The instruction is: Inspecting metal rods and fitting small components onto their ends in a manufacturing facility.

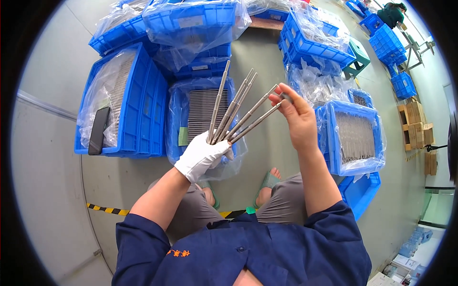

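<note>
My left hand (pixel 202 156), in a white glove, grips a fan of several long grey metal rods (pixel 234 108) by their lower ends; the rods spread upward and to the right. My bare right hand (pixel 296 114) pinches the tips of the two rightmost rods between thumb and fingers. Both hands are raised over a blue plastic crate (pixel 177 102) lined with clear plastic and packed with more rods, standing on the floor in front of my knees.
Blue crates ring me: one at the left (pixel 138 105) with a dark phone (pixel 98 130) on its edge, one at the right (pixel 355 136) full of rods, several stacked behind. A green stool (pixel 359 57), cardboard boxes (pixel 416 121) and a distant person (pixel 391 13) are at the right.
</note>
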Available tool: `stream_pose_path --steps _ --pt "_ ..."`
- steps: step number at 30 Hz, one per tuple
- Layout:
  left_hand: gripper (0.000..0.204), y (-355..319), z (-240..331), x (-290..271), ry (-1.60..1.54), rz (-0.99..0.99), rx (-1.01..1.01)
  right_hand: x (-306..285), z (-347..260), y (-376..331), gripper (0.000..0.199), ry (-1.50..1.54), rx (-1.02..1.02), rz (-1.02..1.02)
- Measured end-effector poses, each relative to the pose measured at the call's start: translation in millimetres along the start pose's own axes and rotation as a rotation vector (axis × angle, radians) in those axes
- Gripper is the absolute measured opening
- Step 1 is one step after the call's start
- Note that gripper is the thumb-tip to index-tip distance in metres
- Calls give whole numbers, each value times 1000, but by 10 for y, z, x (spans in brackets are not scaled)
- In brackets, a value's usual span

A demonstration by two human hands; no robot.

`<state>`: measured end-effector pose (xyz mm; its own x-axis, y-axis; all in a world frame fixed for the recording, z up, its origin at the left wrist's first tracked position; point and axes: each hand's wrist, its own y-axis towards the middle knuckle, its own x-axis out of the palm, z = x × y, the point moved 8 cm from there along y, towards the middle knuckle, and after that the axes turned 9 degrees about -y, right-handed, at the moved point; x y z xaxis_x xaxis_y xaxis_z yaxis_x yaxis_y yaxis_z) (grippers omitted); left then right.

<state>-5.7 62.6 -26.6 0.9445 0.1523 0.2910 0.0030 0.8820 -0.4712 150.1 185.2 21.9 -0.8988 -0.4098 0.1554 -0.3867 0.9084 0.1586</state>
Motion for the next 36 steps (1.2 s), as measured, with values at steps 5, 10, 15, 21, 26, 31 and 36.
stream_pose_path --steps 5,10,15,21,26,31,36 --pt "20 -18 7 51 -33 33 38 97 -101 -120 27 -255 -167 121" --pt "19 -41 -24 35 -28 83 13 85 -112 -116 26 -381 -210 128" --pt "19 -41 -45 46 -70 72 34 140 -154 -127 24 -438 -232 136" --pt "19 -26 -1 105 -147 47 55 371 -74 -295 27 -563 -260 54" --pt "19 21 -49 -62 -59 10 -15 201 74 -97 33 -309 24 -221" --pt "20 54 79 -126 217 59 83 -473 -41 172 33 -14 118 13" --pt "26 138 96 -111 342 84 158 -221 117 138 30 37 290 -66"
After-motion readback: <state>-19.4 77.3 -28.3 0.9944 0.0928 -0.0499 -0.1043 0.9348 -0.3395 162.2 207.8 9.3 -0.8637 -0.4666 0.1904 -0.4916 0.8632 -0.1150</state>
